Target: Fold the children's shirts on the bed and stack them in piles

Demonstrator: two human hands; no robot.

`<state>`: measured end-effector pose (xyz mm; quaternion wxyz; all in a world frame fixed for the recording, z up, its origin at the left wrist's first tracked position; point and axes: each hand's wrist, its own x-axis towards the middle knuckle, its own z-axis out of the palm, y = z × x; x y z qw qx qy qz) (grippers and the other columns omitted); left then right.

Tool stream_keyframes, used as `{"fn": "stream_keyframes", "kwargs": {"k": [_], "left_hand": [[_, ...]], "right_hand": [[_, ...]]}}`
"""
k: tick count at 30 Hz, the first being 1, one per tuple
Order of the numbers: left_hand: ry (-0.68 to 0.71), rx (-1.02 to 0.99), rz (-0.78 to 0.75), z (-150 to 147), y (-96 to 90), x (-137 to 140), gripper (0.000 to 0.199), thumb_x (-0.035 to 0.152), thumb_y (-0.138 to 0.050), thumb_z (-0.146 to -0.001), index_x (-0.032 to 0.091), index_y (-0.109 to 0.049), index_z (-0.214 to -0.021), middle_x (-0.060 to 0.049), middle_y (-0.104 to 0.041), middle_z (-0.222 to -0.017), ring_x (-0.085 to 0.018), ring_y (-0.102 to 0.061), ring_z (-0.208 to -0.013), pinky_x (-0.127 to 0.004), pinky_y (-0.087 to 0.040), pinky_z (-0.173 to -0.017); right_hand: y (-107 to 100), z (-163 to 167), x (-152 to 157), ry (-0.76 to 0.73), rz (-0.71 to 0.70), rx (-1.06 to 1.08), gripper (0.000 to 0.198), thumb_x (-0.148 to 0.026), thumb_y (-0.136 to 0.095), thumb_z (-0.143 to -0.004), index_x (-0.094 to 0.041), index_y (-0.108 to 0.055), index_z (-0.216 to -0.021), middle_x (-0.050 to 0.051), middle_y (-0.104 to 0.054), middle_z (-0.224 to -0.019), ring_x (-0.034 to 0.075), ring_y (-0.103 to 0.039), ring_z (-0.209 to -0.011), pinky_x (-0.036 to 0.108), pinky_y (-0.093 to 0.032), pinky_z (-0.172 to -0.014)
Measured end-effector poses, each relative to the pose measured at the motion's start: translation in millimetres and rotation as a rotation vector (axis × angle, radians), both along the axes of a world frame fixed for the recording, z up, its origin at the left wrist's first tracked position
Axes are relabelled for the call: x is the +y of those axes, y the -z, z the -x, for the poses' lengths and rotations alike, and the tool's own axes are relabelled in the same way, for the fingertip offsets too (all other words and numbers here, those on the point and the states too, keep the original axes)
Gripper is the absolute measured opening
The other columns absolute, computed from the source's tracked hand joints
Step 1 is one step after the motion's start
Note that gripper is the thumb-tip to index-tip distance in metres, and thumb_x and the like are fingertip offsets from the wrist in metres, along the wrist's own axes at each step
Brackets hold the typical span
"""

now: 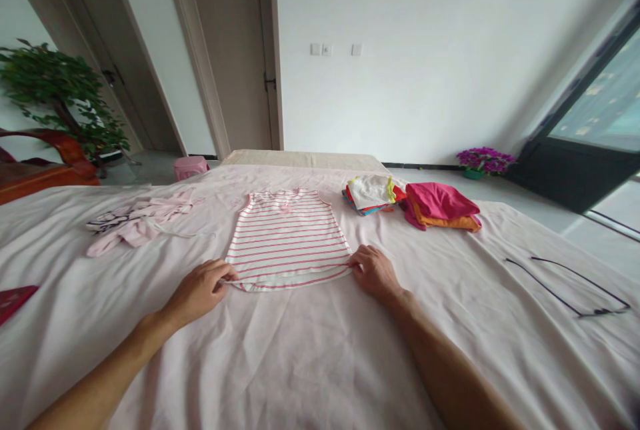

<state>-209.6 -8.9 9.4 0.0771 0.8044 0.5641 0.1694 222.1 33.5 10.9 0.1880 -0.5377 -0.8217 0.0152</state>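
Observation:
A small white top with red stripes (289, 237) lies flat on the pale pink sheet (320, 350), neck away from me. My left hand (200, 290) pinches its near left hem corner. My right hand (374, 271) grips the near right hem corner. Both hands rest on the sheet at the garment's bottom edge.
A crumpled pale pink garment (137, 222) lies at the left. Two folded stacks sit beyond the top at the right: a white-topped one (373, 193) and a magenta and orange one (440, 207). A thin dark cable (570, 287) lies at the right. A red object (13, 300) is at the left edge.

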Motion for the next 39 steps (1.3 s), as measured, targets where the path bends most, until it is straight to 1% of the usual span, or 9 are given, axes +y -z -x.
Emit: {"fn": "stream_keyframes", "kwargs": {"k": [3,6,12,17,22,25,28,34,39], "left_hand": [[-0.057,-0.026,0.102,-6,-21.7,12,0.018,0.024,-0.051,-0.084,0.027,-0.068,-0.085,0.001,-0.071,-0.095,-0.019,-0.063,-0.097,-0.027,-0.045,-0.088],[-0.11,-0.156,0.052,-31,-35.4,35,0.034,0.039,-0.04,-0.094,0.026,-0.071,-0.094,0.0,-0.072,-0.104,-0.018,-0.063,-0.104,-0.025,-0.045,-0.093],[-0.009,0.017,-0.122,-94,-3.6,77,0.053,0.042,-0.044,-0.094,0.019,-0.049,-0.142,-0.012,-0.04,-0.153,-0.026,-0.029,-0.145,-0.041,-0.024,-0.117],[-0.058,0.164,-0.043,-78,28.2,69,0.058,0.049,-0.047,-0.093,0.028,-0.042,-0.146,-0.01,-0.029,-0.159,-0.03,-0.022,-0.147,-0.051,-0.019,-0.117],[-0.123,0.016,0.013,-51,8.5,79,0.039,0.04,-0.041,-0.096,0.025,-0.063,-0.125,-0.007,-0.059,-0.137,-0.021,-0.05,-0.13,-0.035,-0.036,-0.109],[-0.265,-0.09,0.02,-56,-6.7,115,0.037,0.027,-0.036,-0.096,0.02,-0.065,-0.118,-0.007,-0.067,-0.125,-0.018,-0.059,-0.119,-0.03,-0.041,-0.103],[-0.316,-0.108,-0.015,-68,-8.4,162,0.04,0.017,-0.037,-0.092,0.017,-0.059,-0.126,-0.009,-0.063,-0.132,-0.018,-0.056,-0.123,-0.03,-0.041,-0.104],[-0.298,-0.098,-0.084,-88,14.5,246,0.045,0.015,-0.036,-0.093,0.013,-0.05,-0.137,-0.013,-0.054,-0.141,-0.018,-0.049,-0.131,-0.03,-0.037,-0.109],[-0.302,-0.036,-0.086,-79,37.6,288,0.048,0.032,-0.041,-0.095,0.011,-0.049,-0.138,-0.018,-0.05,-0.143,-0.027,-0.043,-0.136,-0.042,-0.028,-0.114]], "right_hand": [[-9,10,-1,0.063,-0.024,0.01,0.024,-0.014,-0.049,-0.086,-0.022,-0.071,-0.091,0.006,-0.067,-0.1,0.019,-0.057,-0.096,0.03,-0.042,-0.089],[-17,39,3,-0.035,-0.04,-0.037,0.034,-0.025,-0.045,-0.094,-0.022,-0.063,-0.123,0.009,-0.059,-0.131,0.023,-0.05,-0.122,0.036,-0.036,-0.104],[-1,96,17,-0.222,0.03,-0.174,0.057,-0.045,-0.039,-0.1,-0.021,-0.034,-0.151,0.01,-0.027,-0.158,0.028,-0.021,-0.147,0.046,-0.02,-0.118],[18,65,26,-0.113,0.065,-0.214,0.057,-0.044,-0.037,-0.1,-0.016,-0.035,-0.151,0.012,-0.028,-0.157,0.026,-0.023,-0.146,0.045,-0.02,-0.118],[-2,36,46,0.01,0.067,-0.164,0.044,-0.036,-0.027,-0.103,-0.021,-0.06,-0.128,0.009,-0.057,-0.138,0.021,-0.049,-0.131,0.037,-0.034,-0.11],[-17,55,74,0.025,0.04,-0.123,0.046,-0.035,-0.022,-0.104,-0.021,-0.063,-0.12,0.009,-0.065,-0.126,0.019,-0.054,-0.123,0.034,-0.036,-0.106],[-18,93,115,0.003,0.015,-0.125,0.046,-0.038,-0.028,-0.102,-0.017,-0.054,-0.133,0.011,-0.054,-0.141,0.023,-0.042,-0.135,0.037,-0.031,-0.111],[11,164,201,-0.075,0.053,-0.108,0.054,-0.04,-0.026,-0.101,-0.015,-0.037,-0.148,0.011,-0.034,-0.155,0.025,-0.027,-0.145,0.042,-0.024,-0.116],[33,182,248,-0.077,0.086,-0.137,0.059,-0.043,-0.024,-0.101,-0.011,-0.035,-0.15,0.012,-0.03,-0.157,0.027,-0.025,-0.145,0.045,-0.022,-0.117]]}}
